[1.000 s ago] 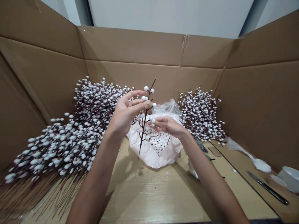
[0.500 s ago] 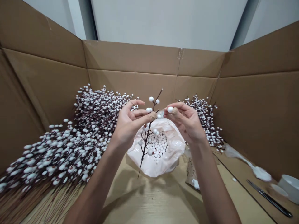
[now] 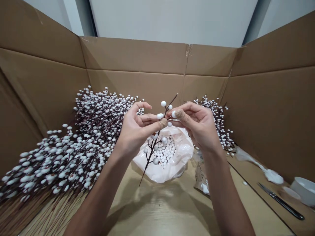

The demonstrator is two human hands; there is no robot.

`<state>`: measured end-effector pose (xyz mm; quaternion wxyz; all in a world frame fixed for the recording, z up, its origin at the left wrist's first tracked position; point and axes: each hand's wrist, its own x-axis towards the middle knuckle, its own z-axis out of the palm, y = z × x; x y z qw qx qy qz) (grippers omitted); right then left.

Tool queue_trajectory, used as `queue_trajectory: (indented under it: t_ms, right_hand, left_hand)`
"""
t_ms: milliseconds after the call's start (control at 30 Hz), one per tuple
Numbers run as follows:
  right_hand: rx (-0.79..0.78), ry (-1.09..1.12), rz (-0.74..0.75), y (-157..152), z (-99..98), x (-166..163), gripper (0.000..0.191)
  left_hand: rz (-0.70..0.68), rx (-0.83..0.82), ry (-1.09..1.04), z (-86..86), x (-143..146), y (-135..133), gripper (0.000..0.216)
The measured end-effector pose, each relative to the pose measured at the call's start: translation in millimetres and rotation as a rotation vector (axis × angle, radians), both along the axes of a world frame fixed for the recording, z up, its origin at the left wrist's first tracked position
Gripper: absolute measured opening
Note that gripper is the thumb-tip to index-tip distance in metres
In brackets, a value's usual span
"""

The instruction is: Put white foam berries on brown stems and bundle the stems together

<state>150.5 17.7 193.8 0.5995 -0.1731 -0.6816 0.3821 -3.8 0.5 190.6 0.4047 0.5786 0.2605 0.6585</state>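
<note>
Pinched between the thumb and fingers of my left hand (image 3: 137, 127) is a dark brown artificial berry branch (image 3: 150, 154) with several white berries on short twigs. It slants, its tip up and to the right. My right hand (image 3: 197, 123) is closed on a white berry (image 3: 174, 114), held against a twig near the branch's upper part. Tan tape wraps both thumbs. Beneath the hands, a white plastic bag (image 3: 183, 164) lies open, full of loose white berries (image 3: 166, 147).
Piles of finished-looking berry branches (image 3: 66, 157) lie at the left, and another bunch (image 3: 223, 127) at the back right. To the right are a small packet (image 3: 201, 180), a black-handled knife (image 3: 283, 203), and a white round container (image 3: 304, 190). Cardboard walls (image 3: 137, 82) surround the table.
My right hand has moved left, bringing the white berry up to the branch's twig. The branch, in my left hand, leans further to the right.
</note>
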Motion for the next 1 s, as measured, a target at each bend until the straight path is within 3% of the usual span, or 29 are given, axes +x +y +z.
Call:
queue_trajectory:
  t_ms: [600,1000]
  right_hand:
    - [0.058,0.020,-0.003,9.7,-7.3,-2.7,0.010]
    - [0.039,0.054,0.004,12.0,-9.5,-7.7,0.008]
  left_hand:
    - [0.074,0.044,0.039,0.8,1.1,-1.4,0.052]
    - [0.029,0.022,-0.018,0.4,-1.6,0.2,0.057]
